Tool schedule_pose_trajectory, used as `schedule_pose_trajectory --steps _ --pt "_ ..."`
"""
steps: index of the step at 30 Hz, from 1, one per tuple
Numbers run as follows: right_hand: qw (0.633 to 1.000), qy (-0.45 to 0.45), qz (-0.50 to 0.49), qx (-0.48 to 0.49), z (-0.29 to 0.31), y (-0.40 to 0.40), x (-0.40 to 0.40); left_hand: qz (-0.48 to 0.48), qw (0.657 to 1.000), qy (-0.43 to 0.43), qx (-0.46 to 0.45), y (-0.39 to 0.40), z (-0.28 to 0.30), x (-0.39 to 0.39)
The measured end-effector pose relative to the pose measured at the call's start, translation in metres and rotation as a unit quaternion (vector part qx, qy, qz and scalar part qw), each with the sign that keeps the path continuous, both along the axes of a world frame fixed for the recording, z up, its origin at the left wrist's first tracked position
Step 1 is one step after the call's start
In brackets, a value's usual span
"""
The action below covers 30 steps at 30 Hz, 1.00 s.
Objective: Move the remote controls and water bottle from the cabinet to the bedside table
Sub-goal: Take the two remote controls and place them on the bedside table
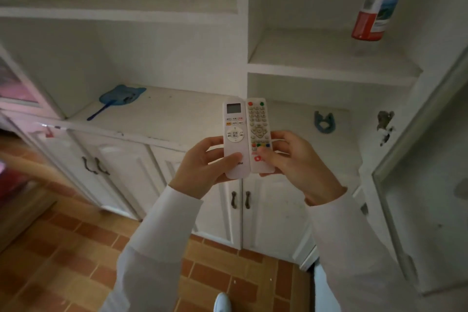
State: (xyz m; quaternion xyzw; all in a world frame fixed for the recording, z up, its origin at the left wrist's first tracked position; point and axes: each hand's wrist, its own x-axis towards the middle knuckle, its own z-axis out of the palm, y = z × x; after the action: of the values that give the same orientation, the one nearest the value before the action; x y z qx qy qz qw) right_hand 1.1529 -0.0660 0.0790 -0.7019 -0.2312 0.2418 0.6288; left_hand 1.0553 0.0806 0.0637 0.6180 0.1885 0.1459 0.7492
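Observation:
I hold two white remotes side by side in front of the white cabinet (157,111). My left hand (202,167) grips the remote with a small screen (234,129) by its lower end. My right hand (293,157) grips the remote with many small buttons (259,126), thumb on its lower face. Both remotes point up and touch along their long edges. The water bottle (374,15) with a red and white label stands on the upper right shelf, above and to the right of my hands.
A blue fly swatter (119,99) lies on the cabinet counter at left. A blue hook-like object (324,121) sits in the lower right niche. An open glass cabinet door (415,159) stands at right. Cabinet doors with dark handles (240,200) are below; the floor is orange tile.

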Motion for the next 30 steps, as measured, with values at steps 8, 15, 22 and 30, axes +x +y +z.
schedule_pose_trajectory --steps 8,15,22,30 --pt "0.994 0.008 0.099 -0.053 -0.026 0.039 -0.046 0.094 0.995 0.027 -0.022 0.021 -0.026 -0.074" --pt "0.981 0.001 0.187 -0.060 -0.040 0.084 -0.086 0.173 0.983 0.047 -0.038 0.044 -0.037 -0.135" --pt "0.962 0.014 0.268 -0.052 -0.056 0.120 -0.127 0.263 0.962 0.049 -0.060 0.051 -0.050 -0.192" --pt "0.918 0.032 0.392 -0.053 -0.075 0.158 -0.177 0.388 0.917 0.050 -0.079 0.042 -0.063 -0.256"
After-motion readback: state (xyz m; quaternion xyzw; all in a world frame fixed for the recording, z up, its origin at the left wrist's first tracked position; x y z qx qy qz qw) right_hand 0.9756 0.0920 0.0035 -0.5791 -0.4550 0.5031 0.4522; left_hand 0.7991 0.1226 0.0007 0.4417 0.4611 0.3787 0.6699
